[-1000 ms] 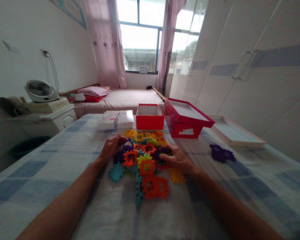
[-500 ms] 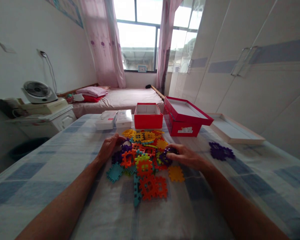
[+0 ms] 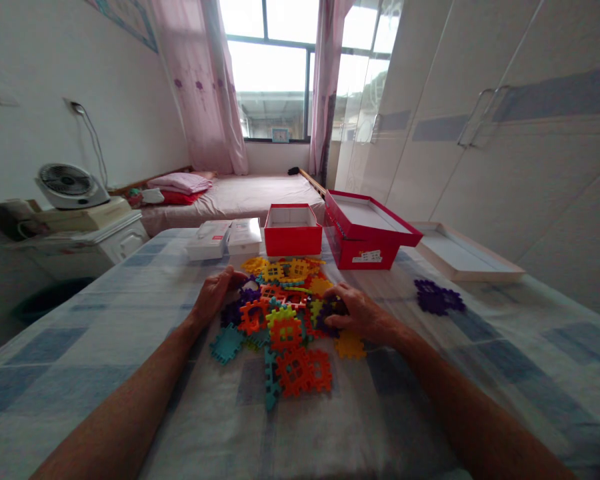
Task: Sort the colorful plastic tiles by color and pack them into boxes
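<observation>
A heap of notched plastic interlocking pieces lies on the table, with orange window-shaped pieces (image 3: 293, 370), yellow pieces (image 3: 283, 270), a teal piece (image 3: 227, 344) and purple pieces (image 3: 231, 313). At the heap's left edge rests my left hand (image 3: 215, 295), its fingers stretched toward the purple pieces; whether it touches them is hard to see. My right hand (image 3: 353, 312) is closed around a purple interlocking piece (image 3: 326, 321) on the right side of the heap, partly covering it. Just below that hand sits a yellow square piece (image 3: 350, 345).
Behind the heap stand two white boxes (image 3: 209, 241), an open red box (image 3: 293, 241) and a larger red box (image 3: 363, 250) with its lid askew. To the right are a shallow pale tray (image 3: 485, 273) and joined purple pieces (image 3: 437, 297). A checked cloth (image 3: 145, 320) covers the table.
My right hand has shifted slightly left and its fingers now cover more of the purple piece. The left hand keeps its place at the heap. The whole view has moved a little.
</observation>
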{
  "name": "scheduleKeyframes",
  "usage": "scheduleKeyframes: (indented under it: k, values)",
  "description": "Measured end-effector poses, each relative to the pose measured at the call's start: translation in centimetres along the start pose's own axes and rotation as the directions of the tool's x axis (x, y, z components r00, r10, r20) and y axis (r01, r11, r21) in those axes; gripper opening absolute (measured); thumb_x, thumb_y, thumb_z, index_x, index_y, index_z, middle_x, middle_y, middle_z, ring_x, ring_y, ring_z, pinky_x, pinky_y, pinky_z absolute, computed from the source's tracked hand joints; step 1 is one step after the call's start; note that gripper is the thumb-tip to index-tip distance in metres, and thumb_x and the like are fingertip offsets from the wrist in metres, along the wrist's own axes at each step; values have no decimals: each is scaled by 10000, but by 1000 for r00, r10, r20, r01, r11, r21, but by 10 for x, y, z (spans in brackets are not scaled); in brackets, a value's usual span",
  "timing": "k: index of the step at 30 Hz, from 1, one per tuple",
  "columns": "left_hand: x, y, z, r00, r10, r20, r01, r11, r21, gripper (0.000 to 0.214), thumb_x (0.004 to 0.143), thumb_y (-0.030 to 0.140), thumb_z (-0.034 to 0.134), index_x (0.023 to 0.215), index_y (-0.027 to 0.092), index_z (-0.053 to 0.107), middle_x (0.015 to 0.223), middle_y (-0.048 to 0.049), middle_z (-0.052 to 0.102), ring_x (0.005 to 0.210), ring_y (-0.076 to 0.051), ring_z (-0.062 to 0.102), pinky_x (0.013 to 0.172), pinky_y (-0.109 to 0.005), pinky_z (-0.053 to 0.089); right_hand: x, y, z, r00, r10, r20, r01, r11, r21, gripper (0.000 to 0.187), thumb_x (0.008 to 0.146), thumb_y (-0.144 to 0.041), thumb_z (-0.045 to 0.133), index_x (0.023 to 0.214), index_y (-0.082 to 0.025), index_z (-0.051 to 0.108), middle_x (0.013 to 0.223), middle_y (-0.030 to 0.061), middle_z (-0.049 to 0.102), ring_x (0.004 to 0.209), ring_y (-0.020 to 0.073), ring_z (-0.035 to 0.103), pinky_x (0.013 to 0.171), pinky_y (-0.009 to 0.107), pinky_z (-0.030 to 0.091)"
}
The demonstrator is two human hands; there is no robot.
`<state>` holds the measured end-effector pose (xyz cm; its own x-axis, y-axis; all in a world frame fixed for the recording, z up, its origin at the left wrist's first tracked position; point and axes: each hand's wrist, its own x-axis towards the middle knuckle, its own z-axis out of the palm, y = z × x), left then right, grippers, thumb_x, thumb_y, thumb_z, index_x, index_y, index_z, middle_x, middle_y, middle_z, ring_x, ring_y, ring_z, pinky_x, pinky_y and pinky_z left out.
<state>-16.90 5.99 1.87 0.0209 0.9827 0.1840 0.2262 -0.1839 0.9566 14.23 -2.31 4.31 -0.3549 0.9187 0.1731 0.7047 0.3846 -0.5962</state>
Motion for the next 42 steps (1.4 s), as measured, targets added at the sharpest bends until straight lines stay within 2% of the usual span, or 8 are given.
scheduleKeyframes:
  k: [13, 19, 26, 28, 31, 36, 38, 42]
  values:
    - [0, 1, 0, 1000, -19, 1, 19, 1000, -2, 658, 658, 745, 509, 786, 131, 706, 850, -115, 725, 829, -265, 666, 789, -358, 511, 1, 11, -4, 994, 7, -113, -7, 1000, -2, 289, 739, -200, 590, 1025, -155, 575, 960, 45, 541, 742, 105, 535, 679, 241, 433]
    - [-1, 3, 0, 1000, -11, -7, 11, 1000, 11, 682, 639, 770, 499, 778, 135, 707, 844, -118, 727, 831, -275, 665, 797, -375, 508, 1, 7, -7, 1000, 23, -19, -21, 996, 89, 275, 734, -193, 589, 1005, -151, 566, 887, 41, 623, 789, 137, 573, 715, 258, 445]
    - [-1, 4, -1, 1000, 0, 3, 0, 999, 43, 657, 635, 766, 506, 767, 157, 715, 840, -109, 730, 827, -274, 670, 745, -357, 534, -1, 16, -40, 993, 100, -63, -92, 989, 112, 289, 751, -271, 563, 1012, -151, 597, 861, 39, 634, 742, 139, 571, 656, 247, 440]
    - [0, 3, -2, 1000, -5, 3, 5, 999, 37, 640, 632, 759, 519, 765, 164, 714, 843, -106, 730, 820, -262, 674, 725, -333, 539, -5, 31, -57, 943, 237, -233, -241, 970, 13, 298, 750, -278, 550, 1011, -147, 610, 911, 68, 647, 791, 166, 589, 708, 272, 443]
    - [0, 3, -2, 1000, -11, 14, 10, 1000, 21, 633, 632, 754, 524, 762, 165, 715, 851, -106, 730, 810, -254, 677, 716, -320, 542, -19, 58, -80, 769, 434, -469, -536, 838, -101, 318, 759, -296, 520, 1020, -143, 620, 921, 106, 652, 841, 212, 606, 751, 314, 442]
    - [-3, 6, -1, 1000, -10, 1, 10, 999, 39, 650, 649, 752, 507, 779, 151, 715, 863, -116, 727, 826, -268, 669, 756, -358, 532, -33, 83, -93, 540, 452, -710, -764, 618, -188, 484, 759, -345, 519, 1179, -109, 573, 1172, 220, 542, 1087, 367, 511, 834, 491, 416]
    - [-3, 6, 0, 1000, -15, -5, 15, 999, 42, 654, 650, 752, 506, 781, 146, 713, 861, -119, 725, 829, -272, 665, 760, -366, 526, -27, 77, -86, 594, 401, -697, -674, 721, -160, 453, 771, -307, 510, 1168, -98, 580, 1168, 208, 557, 1086, 341, 520, 869, 482, 413]
    - [-2, 3, 0, 1000, -10, -4, 10, 1000, 28, 668, 655, 751, 502, 799, 131, 706, 856, -122, 721, 828, -272, 657, 765, -366, 510, -5, 34, -52, 877, 179, -447, -199, 980, 3, 302, 815, -254, 480, 1060, -161, 630, 1023, 91, 654, 922, 199, 610, 829, 339, 466]
